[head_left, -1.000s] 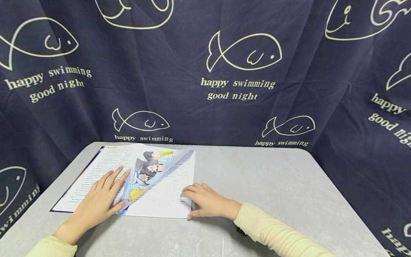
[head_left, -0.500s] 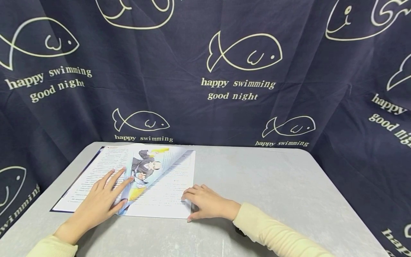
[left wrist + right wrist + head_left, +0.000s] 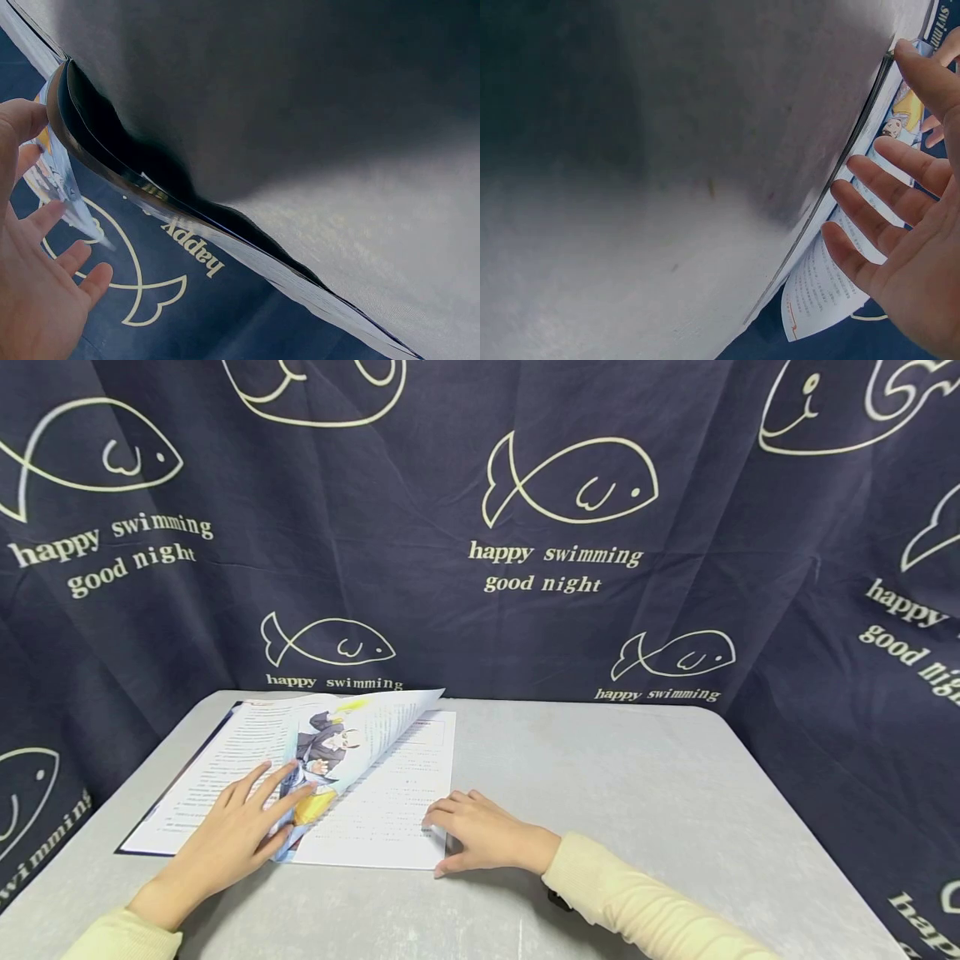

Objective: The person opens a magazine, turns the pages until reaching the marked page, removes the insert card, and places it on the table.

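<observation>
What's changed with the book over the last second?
The illustrated page has lifted and swung farther left, its corner now rising past the far edge of the book. On the left hand, the index finger slid slightly right. The book and the right hand at its edge stayed put.

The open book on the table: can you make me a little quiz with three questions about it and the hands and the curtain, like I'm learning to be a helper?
1. Pick one. In the head view, where is the right hand on the book?
A. At its right-hand edge
B. At its left-hand edge
C. Nowhere near it

2. True or false? Every page lies completely flat.

3. Fill in the missing word. The dark curtain says "happy ____, good night".

Key:
1. A.
2. False: a raised page slants up beside the left hand.
3. swimming
</observation>
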A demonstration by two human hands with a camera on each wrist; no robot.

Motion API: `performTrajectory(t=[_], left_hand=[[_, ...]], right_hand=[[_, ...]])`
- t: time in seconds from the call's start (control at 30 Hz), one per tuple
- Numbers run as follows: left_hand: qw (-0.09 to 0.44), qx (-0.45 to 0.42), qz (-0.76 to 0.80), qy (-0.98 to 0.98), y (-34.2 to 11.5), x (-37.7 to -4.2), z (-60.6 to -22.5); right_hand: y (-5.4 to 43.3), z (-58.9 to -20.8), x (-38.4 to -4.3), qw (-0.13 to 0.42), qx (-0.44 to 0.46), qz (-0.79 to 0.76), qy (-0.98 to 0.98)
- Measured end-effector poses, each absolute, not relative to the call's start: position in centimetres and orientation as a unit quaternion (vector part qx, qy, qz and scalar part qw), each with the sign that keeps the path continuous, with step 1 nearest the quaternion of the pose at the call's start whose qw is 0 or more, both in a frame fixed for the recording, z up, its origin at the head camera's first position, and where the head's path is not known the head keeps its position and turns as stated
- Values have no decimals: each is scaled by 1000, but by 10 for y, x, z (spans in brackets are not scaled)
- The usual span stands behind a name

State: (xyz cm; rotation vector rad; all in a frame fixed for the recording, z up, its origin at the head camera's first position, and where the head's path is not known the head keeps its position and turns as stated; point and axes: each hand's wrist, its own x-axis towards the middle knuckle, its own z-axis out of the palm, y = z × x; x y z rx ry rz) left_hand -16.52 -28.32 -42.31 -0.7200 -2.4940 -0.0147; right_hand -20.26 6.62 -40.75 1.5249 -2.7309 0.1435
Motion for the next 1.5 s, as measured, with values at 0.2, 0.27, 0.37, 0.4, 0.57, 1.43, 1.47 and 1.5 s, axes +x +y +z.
performTrajectory(t=[0.2,0.27,0.37,0.4,0.57,1.43,1.47,1.5], left_hand=[[255,-255,-1,-933,-285,-164,-426],[248,-251,0,-935,-285,-163,-426],[238,-245,0,-940,-285,-162,-426],[236,-242,-1,-941,-285,-162,-426],[235,-234,1,-943,-284,-161,-425],[260,-270,-2,-927,-286,-164,-425],[261,-271,-4,-927,-286,-164,-426],[261,-272,-5,-926,-286,-164,-426]], right_hand=[[64,-407,-202,12,486,45,-873],[64,-407,-202,14,484,45,-874],[63,-407,-201,16,481,41,-876],[62,-407,-201,16,479,40,-877],[62,-408,-201,10,475,34,-879],[62,-405,-200,2,476,50,-878],[62,-405,-200,2,476,51,-878],[62,-405,-200,1,476,52,-878]])
